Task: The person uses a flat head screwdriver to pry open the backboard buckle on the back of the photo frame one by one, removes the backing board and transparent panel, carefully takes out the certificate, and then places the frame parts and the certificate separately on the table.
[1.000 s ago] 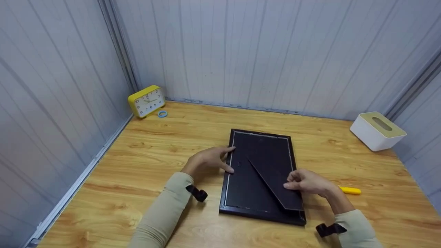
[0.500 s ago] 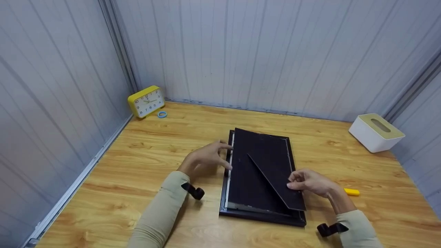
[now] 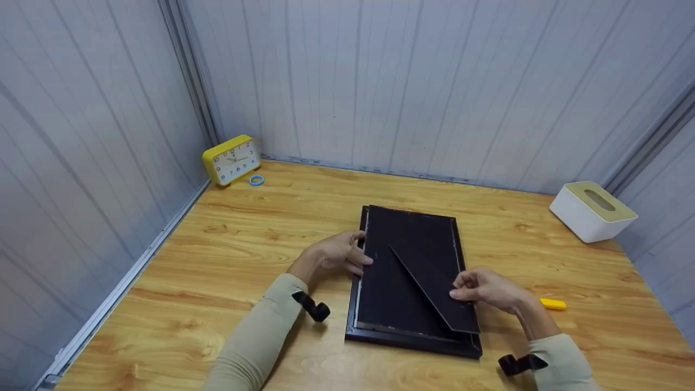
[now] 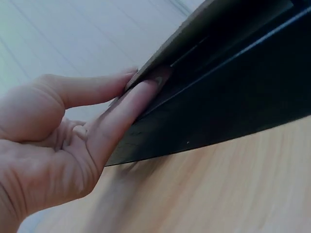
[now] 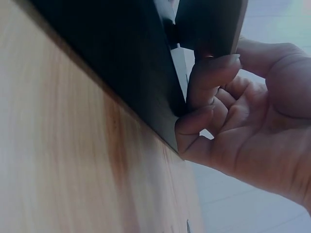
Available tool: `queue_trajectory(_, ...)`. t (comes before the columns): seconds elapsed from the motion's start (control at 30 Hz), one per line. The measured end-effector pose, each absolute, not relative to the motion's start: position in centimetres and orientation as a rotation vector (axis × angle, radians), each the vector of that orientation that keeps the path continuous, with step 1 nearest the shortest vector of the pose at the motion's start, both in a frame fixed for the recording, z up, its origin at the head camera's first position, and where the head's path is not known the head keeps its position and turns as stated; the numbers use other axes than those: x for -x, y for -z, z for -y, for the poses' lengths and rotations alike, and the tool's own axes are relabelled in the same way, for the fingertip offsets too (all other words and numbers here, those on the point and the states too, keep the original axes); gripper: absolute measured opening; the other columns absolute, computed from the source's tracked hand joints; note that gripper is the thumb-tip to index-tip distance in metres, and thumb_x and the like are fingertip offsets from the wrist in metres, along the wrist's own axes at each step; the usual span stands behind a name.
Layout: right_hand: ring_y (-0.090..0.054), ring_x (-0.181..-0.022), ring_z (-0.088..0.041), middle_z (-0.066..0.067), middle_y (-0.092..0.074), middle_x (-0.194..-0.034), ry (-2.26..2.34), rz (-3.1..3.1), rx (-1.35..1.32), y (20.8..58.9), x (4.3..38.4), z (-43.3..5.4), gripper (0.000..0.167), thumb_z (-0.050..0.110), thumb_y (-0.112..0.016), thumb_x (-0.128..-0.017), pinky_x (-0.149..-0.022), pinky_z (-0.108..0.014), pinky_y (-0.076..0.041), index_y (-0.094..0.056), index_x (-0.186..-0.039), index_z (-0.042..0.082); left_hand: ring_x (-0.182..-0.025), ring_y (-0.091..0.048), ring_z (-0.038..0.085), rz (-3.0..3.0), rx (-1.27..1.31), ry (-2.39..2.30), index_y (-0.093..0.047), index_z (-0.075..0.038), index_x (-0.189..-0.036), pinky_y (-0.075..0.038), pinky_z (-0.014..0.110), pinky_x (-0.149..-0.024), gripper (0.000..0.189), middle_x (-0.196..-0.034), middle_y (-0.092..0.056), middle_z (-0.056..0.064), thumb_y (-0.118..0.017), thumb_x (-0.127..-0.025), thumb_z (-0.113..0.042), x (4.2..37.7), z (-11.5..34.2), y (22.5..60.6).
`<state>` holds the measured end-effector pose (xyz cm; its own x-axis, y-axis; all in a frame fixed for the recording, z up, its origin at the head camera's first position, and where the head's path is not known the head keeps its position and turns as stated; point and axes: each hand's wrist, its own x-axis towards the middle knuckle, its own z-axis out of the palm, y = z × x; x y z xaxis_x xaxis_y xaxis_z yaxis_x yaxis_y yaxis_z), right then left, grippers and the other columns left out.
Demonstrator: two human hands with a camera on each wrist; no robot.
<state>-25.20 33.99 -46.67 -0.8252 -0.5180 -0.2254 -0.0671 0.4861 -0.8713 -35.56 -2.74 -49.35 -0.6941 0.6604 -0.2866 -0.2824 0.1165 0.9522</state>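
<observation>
A black picture frame [image 3: 412, 343] lies face down on the table in the head view. Its dark backing board [image 3: 399, 233] sits with the left side raised out of the rim. My left hand [image 3: 335, 252] pinches that raised edge; in the left wrist view the thumb is above the board [image 4: 182, 34] and a finger reaches under it. With my right hand [image 3: 491, 289] I pinch the outer edge of the fold-out stand [image 3: 434, 279], which tilts up from the board. In the right wrist view, thumb and index finger grip the stand [image 5: 211, 24], other fingers curled by the frame side [image 5: 112, 58].
A yellow alarm clock [image 3: 233, 161] and a small blue ring [image 3: 256, 180] are at the back left. At the back right stands a white tissue box [image 3: 586, 220] with a tan lid. Something yellow [image 3: 554, 304] lies right of my right hand. Walls enclose the table.
The backing board's left side has risen from lying flush in the frame, then dropped slightly. My left hand has gone from the frame's edge to pinching the board. The right hand keeps the stand.
</observation>
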Motion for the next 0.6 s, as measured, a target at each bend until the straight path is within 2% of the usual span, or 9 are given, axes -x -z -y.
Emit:
queue_trajectory(0.1, -0.052, -0.072, -0.014, -0.003, -0.058, -0.081, 1.294, -2.288, 0.467, 46.5, 25.0, -34.0, 0.028, 0.022, -0.070, -0.096, -0.065, -0.028, -0.047, -0.063, -0.101, -0.005, -0.100, -0.069, 0.027, -1.589, -0.374, -1.722, 0.000, -0.007, -0.161, -0.057, 0.039, -0.085, 0.099, -0.123, -0.063, 0.021, -0.067, -0.090, 0.008, 35.8, 2.8, 49.2)
queue_trajectory(0.13, -0.052, -0.073, -0.014, -0.004, -0.059, -0.083, 1.295, -2.291, 0.471, 46.5, 24.9, -34.0, 0.029, 0.023, -0.069, -0.097, -0.065, -0.029, -0.047, -0.063, -0.107, -0.004, -0.099, -0.069, 0.027, -1.561, -0.375, -1.743, 0.001, -0.009, -0.161, -0.057, 0.039, -0.084, 0.099, -0.122, -0.064, 0.020, -0.066, -0.091, 0.008, 35.8, 2.9, 49.3)
queue_trajectory(0.2, -0.053, -0.072, -0.015, -0.006, -0.060, -0.087, 1.280, -2.310, 0.492, 46.4, 24.7, -33.8, 0.039, 0.025, -0.068, -0.097, -0.063, -0.029, -0.048, -0.060, -0.127, 0.000, -0.094, -0.070, 0.025, -1.527, -0.377, -1.787, -0.001, -0.011, -0.162, -0.058, 0.036, -0.080, 0.097, -0.114, -0.068, 0.017, -0.065, -0.091, 0.008, 36.1, 3.3, 49.4)
queue_trajectory(0.27, -0.052, -0.069, -0.015, -0.009, -0.059, -0.088, 1.240, -2.332, 0.527, 46.2, 24.6, -33.7, 0.056, 0.027, -0.068, -0.098, -0.059, -0.029, -0.048, -0.048, -0.147, 0.009, -0.088, -0.071, 0.023, -1.513, -0.374, -1.829, -0.004, -0.014, -0.162, -0.059, 0.033, -0.074, 0.095, -0.106, -0.071, 0.015, -0.064, -0.092, 0.009, 36.3, 3.8, 49.4)
queue_trajectory(0.33, -0.050, -0.064, -0.016, -0.011, -0.057, -0.087, 1.194, -2.346, 0.569, 46.0, 24.4, -33.6, 0.071, 0.029, -0.067, -0.098, -0.054, -0.029, -0.047, -0.032, -0.158, 0.020, -0.084, -0.070, 0.021, -1.515, -0.372, -1.863, -0.007, -0.016, -0.162, -0.058, 0.030, -0.069, 0.093, -0.101, -0.071, 0.013, -0.063, -0.092, 0.009, 36.6, 4.3, 49.4)
queue_trajectory(0.43, -0.052, -0.062, -0.018, -0.012, -0.052, -0.083, 1.174, -2.341, 0.605, 45.7, 24.3, -33.5, 0.076, 0.029, -0.066, -0.099, -0.052, -0.033, -0.050, -0.022, -0.161, 0.029, -0.083, -0.068, 0.018, -1.529, -0.381, -1.894, -0.008, -0.017, -0.162, -0.058, 0.029, -0.068, 0.091, -0.102, -0.070, 0.012, -0.062, -0.093, 0.008, 36.9, 4.8, 49.2)
queue_trajectory(0.53, -0.054, -0.064, -0.020, -0.014, -0.055, -0.087, 1.310, -2.312, 0.623, 45.6, 24.4, -33.6, 0.072, 0.024, -0.064, -0.100, -0.056, -0.038, -0.053, -0.026, -0.160, 0.028, -0.083, -0.066, 0.016, -1.543, -0.378, -1.925, -0.007, -0.016, -0.162, -0.058, 0.028, -0.069, 0.090, -0.100, -0.068, 0.011, -0.062, -0.094, 0.007, 37.2, 5.1, 49.0)
queue_trajectory(0.57, -0.053, -0.064, -0.020, -0.015, -0.058, -0.093, 1.386, -2.292, 0.619, 45.7, 24.5, -33.7, 0.070, 0.021, -0.063, -0.101, -0.056, -0.038, -0.052, -0.027, -0.160, 0.026, -0.081, -0.066, 0.015, -1.542, -0.374, -1.942, -0.006, -0.015, -0.162, -0.058, 0.028, -0.068, 0.090, -0.097, -0.068, 0.010, -0.061, -0.095, 0.007, 37.2, 5.1, 49.0)
queue_trajectory(0.6, -0.051, -0.064, -0.019, -0.012, -0.058, -0.091, 1.468, -2.265, 0.596, 45.8, 24.6, -33.8, 0.067, 0.020, -0.062, -0.101, -0.056, -0.038, -0.050, -0.029, -0.160, 0.024, -0.079, -0.065, 0.014, -1.544, -0.369, -1.957, -0.005, -0.014, -0.162, -0.057, 0.027, -0.068, 0.089, -0.095, -0.068, 0.008, -0.060, -0.095, 0.007, 37.3, 5.1, 48.9)
